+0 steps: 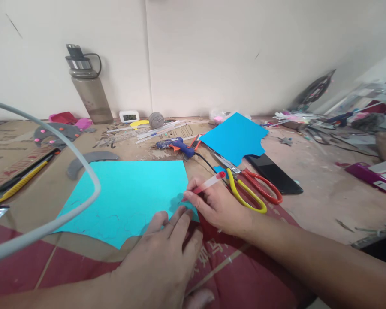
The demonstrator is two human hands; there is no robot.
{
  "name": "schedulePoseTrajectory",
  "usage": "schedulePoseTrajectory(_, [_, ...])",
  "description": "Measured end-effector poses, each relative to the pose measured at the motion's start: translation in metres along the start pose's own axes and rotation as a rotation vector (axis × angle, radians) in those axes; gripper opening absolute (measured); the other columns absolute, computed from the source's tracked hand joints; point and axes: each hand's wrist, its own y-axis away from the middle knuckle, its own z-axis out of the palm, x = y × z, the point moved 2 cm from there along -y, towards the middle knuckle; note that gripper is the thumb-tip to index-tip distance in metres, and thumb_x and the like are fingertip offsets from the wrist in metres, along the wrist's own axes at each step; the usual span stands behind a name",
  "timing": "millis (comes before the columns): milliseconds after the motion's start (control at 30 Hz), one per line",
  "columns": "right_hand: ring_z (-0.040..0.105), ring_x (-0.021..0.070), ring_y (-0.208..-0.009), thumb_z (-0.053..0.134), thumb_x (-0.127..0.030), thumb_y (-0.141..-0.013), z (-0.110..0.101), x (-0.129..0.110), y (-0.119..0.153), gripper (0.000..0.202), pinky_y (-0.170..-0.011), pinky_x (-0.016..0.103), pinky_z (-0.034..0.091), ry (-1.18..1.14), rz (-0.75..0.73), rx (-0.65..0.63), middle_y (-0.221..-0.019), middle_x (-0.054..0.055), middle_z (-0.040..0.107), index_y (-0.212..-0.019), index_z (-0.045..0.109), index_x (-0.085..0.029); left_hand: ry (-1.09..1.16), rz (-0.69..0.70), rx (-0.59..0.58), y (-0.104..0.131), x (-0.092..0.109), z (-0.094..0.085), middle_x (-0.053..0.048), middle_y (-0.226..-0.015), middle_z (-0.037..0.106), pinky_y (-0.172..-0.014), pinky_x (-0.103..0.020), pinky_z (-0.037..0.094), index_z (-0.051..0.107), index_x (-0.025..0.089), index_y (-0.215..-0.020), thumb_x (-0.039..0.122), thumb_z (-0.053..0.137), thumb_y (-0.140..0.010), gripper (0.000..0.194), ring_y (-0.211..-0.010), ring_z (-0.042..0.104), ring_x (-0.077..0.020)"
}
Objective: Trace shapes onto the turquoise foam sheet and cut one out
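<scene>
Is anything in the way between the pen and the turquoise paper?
Nothing visible: the right hand holds the pen with its tip at the turquoise paper. The left hand is close beside the tip.

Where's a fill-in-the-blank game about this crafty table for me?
1. The right hand holds a pen whose upper end is ____.
2. The scissors have one red handle and one ____ handle.
3. In the picture, the water bottle stands to the ____ of the small white clock.
4. The ball of yarn is colored ____.

Missing words: red; yellow; left; gray.
</scene>
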Motion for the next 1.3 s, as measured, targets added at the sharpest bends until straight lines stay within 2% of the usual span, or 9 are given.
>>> schedulePoseTrajectory(633, [0.054,0.0150,-0.071,0.045,-0.027,-0.092,0.0034,0.0019,-0.0004,0.017,-0.067,0.028,0.040,0.022,0.008,0.016,-0.073,0.002,0.059,-0.080,0.053,-0.017,0.002,-0.013,-0.020,-0.0001,0.0022,-0.0005,-0.024,-0.142,0.037,-0.102,-0.058,0.033,0.046,0.014,-0.136,0.058,0.048,-0.083,0.069,-0.129,0.037,-0.0391])
schedulePoseTrajectory(800, [0.054,0.0150,-0.070,0.045,-0.026,-0.092,0.0027,0.0010,-0.0015,0.018,-0.067,0.028,0.040,0.028,0.001,0.031,-0.072,0.002,0.058,-0.079,0.053,-0.017,0.005,-0.016,-0.014,-0.0003,0.0008,0.0017,-0.024,-0.144,0.033,-0.101,-0.059,0.033,0.043,0.014,-0.138,0.058,0.047,-0.083,0.071,-0.129,0.038,-0.0408])
schedulePoseTrajectory(1167, [0.055,0.0153,-0.071,0.046,-0.024,-0.091,0.0027,0.0013,-0.0017,0.015,-0.066,0.027,0.041,0.052,0.019,0.064,-0.072,0.002,0.058,-0.080,0.054,-0.016,-0.006,-0.020,0.006,0.0000,0.0024,-0.0002,-0.025,-0.140,0.040,-0.101,-0.057,0.034,0.049,0.013,-0.133,0.059,0.048,-0.082,0.068,-0.127,0.041,-0.0392])
schedulePoseTrajectory(1300, [0.054,0.0153,-0.070,0.047,-0.024,-0.091,0.0029,0.0015,-0.0018,0.015,-0.065,0.028,0.041,0.075,0.017,0.071,-0.070,0.002,0.058,-0.080,0.054,-0.016,-0.009,-0.016,0.011,0.0003,0.0009,0.0013,-0.025,-0.141,0.039,-0.100,-0.059,0.035,0.048,0.013,-0.134,0.060,0.045,-0.083,0.070,-0.126,0.041,-0.0406])
